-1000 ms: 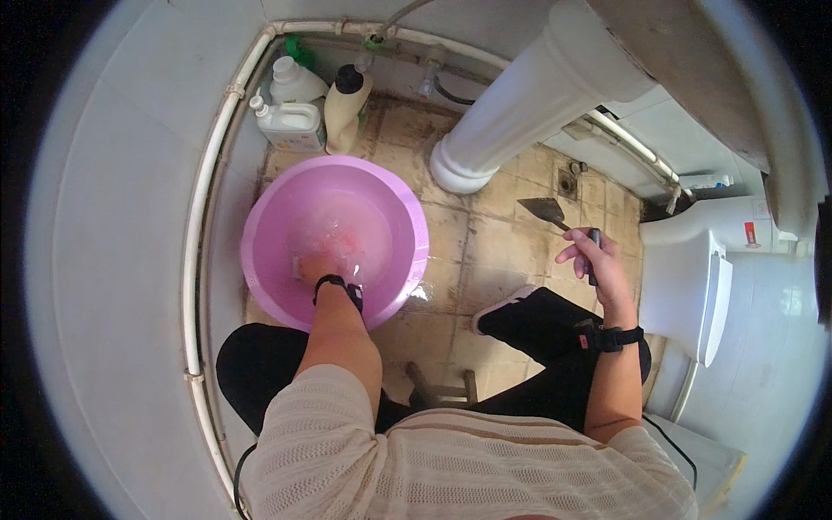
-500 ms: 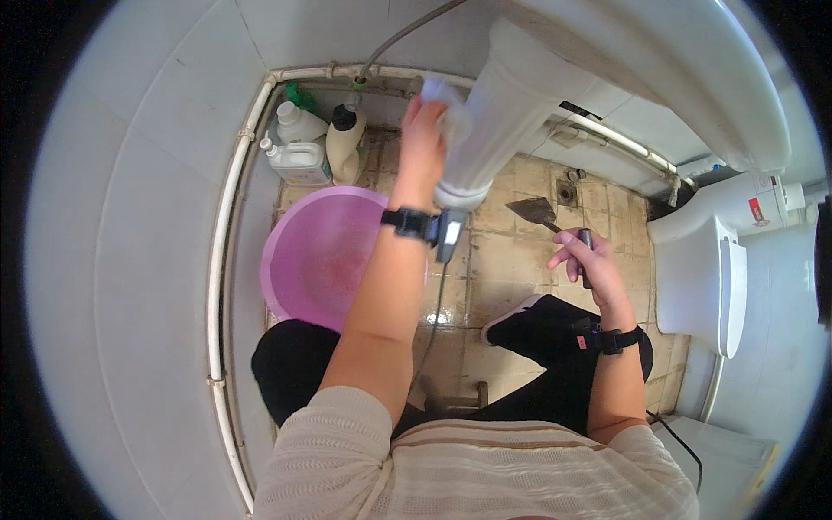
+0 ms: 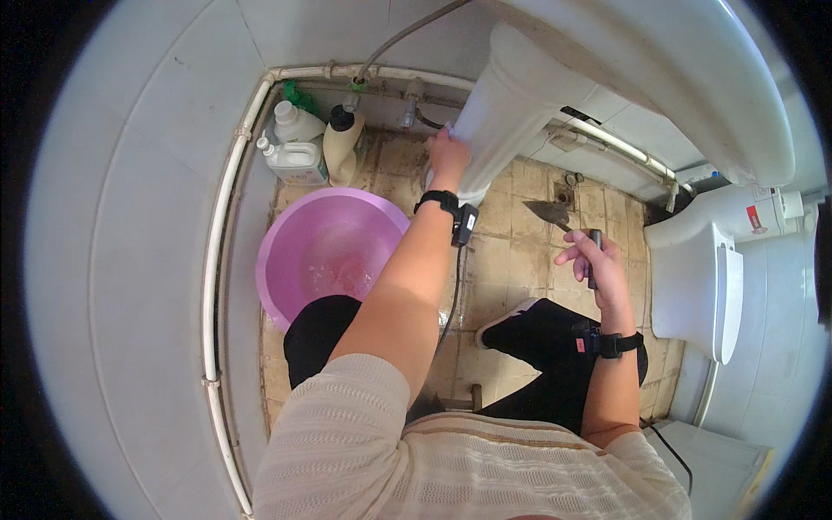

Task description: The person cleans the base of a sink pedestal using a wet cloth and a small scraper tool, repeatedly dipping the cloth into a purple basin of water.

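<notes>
My left hand (image 3: pixel 448 158) is pressed against the white sink pedestal (image 3: pixel 507 104), low on its left side. Its fingers are closed on what looks like a pale cloth; only a small bit shows by the fingertips, the rest is hidden. In my right hand (image 3: pixel 602 264) is a scraper (image 3: pixel 548 212) with a dark triangular blade and a black handle, held loosely with some fingers spread. The blade points away from me, over the tiled floor near the drain (image 3: pixel 563 191). Beneath my left forearm stands a pink basin (image 3: pixel 282 230) holding a little water.
Several bottles (image 3: pixel 299 160) stand in the far left corner beside a beige bottle (image 3: pixel 342 147). White pipes (image 3: pixel 227 208) run along the walls. The sink bowl (image 3: pixel 693 69) overhangs at upper right. A white toilet (image 3: pixel 693 277) stands right. My knees flank the tiled floor (image 3: pixel 494 260).
My left hand has come down and slightly right, from beside the upper pedestal to its lower left side. The pale cloth is now mostly hidden. My right hand has barely shifted with the scraper.
</notes>
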### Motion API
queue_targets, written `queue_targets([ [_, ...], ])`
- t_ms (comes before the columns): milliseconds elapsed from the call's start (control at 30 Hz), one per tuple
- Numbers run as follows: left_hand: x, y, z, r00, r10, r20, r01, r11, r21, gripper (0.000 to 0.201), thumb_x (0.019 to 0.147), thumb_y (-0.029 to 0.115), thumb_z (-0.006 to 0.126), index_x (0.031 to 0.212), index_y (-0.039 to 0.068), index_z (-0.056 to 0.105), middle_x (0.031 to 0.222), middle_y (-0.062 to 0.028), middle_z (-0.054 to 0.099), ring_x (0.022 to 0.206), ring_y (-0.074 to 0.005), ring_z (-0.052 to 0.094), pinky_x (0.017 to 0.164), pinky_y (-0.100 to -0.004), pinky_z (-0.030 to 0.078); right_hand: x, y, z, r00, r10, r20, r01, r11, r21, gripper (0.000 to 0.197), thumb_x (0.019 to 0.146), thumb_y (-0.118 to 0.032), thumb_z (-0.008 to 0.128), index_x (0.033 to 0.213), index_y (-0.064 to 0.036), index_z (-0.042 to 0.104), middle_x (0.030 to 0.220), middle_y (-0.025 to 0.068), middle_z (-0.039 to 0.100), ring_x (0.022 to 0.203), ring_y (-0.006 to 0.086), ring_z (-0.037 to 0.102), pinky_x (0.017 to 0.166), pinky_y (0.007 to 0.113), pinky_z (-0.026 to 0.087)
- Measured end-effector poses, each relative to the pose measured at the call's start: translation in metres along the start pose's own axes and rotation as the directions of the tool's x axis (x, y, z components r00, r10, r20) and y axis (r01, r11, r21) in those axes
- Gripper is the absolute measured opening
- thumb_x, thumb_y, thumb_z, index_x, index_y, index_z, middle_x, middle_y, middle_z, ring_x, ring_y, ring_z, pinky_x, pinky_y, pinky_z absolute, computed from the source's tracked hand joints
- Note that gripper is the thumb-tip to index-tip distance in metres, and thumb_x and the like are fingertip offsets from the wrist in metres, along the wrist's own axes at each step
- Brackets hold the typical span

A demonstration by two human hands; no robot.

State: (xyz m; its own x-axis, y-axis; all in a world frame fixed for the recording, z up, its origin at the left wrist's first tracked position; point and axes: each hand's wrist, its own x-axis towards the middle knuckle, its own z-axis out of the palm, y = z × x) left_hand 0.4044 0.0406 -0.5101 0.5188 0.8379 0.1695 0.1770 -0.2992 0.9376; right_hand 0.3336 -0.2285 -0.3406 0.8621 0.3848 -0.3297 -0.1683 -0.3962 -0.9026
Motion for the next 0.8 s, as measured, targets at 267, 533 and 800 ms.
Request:
queue_targets([
  [267, 0.025, 0.055, -0.004, 0.987, 0.136, 0.088, -0.095, 0.926, -0.364, 0.035, 0.078, 0.012, 0.043, 0.111, 0.002, 0.054, 0.096, -0.0247, 0.052, 0.092, -0.0377, 0.049, 0.082, -0.0422, 0.039, -0.002, -0.007, 0.011, 1.0, -0.022, 0.022, 0.023, 0.999, -0.028, 0.026, 0.084, -0.023, 0.054, 0.09, 0.0021, 0.056, 0.067, 0.009, 0.063, 0.045, 0.0062, 0.043, 0.042, 0.019, 0.035],
  [533, 0.115, 0.131, -0.014, 0.749, 0.587, -0.306, -0.662, 0.673, -0.33, 0.031, 0.077, 0.01, 0.049, 0.106, 0.001, 0.056, 0.089, -0.0171, 0.055, 0.084, -0.0273, 0.051, 0.076, -0.0343, 0.04, 0.001, -0.002, 0.018, 0.998, -0.02, 0.057, 0.022, 0.999, -0.033, 0.025, 0.084, -0.023, 0.053, 0.088, 0.002, 0.056, 0.066, 0.0089, 0.063, 0.044, 0.006, 0.043, 0.041, 0.019, 0.035],
  [800, 0.079, 0.139, -0.032, 0.914, 0.316, 0.256, -0.067, 0.738, -0.671, 0.032, 0.085, 0.017, 0.045, 0.114, 0.005, 0.052, 0.101, -0.0104, 0.057, 0.091, -0.021, 0.051, 0.08, -0.031, 0.041, 0.007, 0.015, -0.007, 0.995, 0.026, -0.091, -0.024, 0.999, 0.024, 0.025, 0.084, -0.024, 0.053, 0.088, 0.0002, 0.054, 0.065, 0.0108, 0.062, 0.043, 0.0067, 0.041, 0.041, 0.02, 0.034],
])
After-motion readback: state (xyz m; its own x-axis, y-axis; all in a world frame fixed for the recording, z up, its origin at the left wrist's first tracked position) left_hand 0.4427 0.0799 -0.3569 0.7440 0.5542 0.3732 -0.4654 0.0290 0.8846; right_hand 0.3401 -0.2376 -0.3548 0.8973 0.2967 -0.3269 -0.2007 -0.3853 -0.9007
